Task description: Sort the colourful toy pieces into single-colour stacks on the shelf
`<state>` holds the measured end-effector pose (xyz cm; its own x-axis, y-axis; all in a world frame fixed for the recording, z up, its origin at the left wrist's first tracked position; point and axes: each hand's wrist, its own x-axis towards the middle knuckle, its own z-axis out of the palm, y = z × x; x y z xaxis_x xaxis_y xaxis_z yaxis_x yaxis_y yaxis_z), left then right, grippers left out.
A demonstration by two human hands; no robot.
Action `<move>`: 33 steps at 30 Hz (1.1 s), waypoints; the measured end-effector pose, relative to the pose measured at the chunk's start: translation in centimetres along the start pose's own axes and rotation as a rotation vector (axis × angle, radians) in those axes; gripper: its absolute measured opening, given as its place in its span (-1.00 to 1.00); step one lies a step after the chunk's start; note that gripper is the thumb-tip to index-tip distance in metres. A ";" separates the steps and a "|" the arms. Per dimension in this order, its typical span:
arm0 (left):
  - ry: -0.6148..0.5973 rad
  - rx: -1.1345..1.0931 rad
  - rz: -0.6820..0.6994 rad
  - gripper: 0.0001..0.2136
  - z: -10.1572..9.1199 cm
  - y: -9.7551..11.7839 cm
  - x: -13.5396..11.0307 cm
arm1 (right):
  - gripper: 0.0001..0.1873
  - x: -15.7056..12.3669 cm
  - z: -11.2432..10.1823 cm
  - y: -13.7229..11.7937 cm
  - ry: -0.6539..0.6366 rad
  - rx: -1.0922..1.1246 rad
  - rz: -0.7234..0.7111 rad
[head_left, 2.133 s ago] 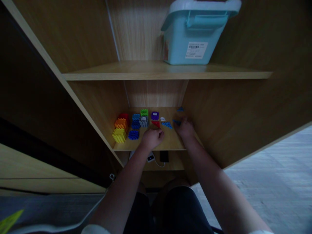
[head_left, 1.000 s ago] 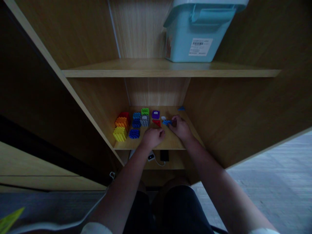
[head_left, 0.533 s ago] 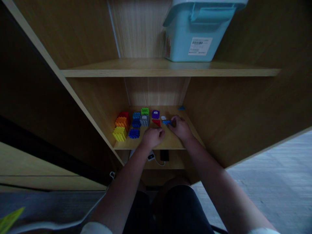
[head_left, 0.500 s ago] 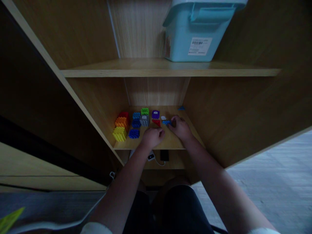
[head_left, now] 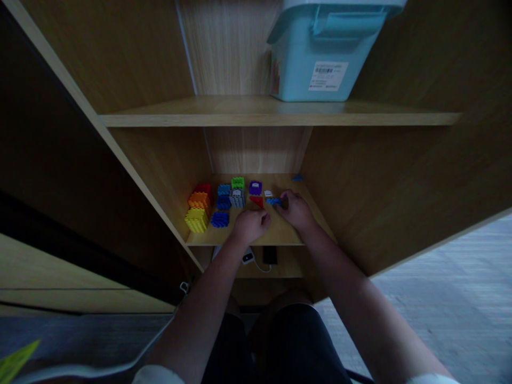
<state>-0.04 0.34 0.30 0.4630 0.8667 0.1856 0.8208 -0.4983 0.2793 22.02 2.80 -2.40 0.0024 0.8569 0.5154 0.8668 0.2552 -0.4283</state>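
Observation:
My right hand is on the middle shelf, its fingers closed at the right end of some small blue toothed building pieces. My left hand lies near the shelf's front edge with curled fingers; whatever they hold, if anything, is hidden. Just beyond it is a red triangular piece. A purple block and a small white piece sit farther back. To the left stand a grey block, a green block and several blue blocks.
Yellow, orange and red blocks line the left wall. A blue triangular piece lies at the back right. Above, a light blue bin rests on the upper shelf. Below are a black device and white cable.

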 end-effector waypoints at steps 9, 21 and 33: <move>0.005 0.035 0.014 -0.66 -0.1 0.1 0.0 | -0.68 0.0 0.2 0.3 -0.021 -0.020 0.002; 0.011 0.033 0.021 -0.68 -0.1 0.0 0.0 | -0.63 0.0 0.5 0.6 -0.038 -0.037 0.023; -0.001 0.007 0.016 -0.69 -0.3 0.2 0.0 | -0.61 -0.1 0.5 0.5 -0.039 -0.040 0.036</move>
<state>0.00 0.22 0.68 0.4767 0.8585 0.1890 0.8155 -0.5122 0.2696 22.23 3.05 -3.09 0.0152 0.8823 0.4704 0.8857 0.2064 -0.4158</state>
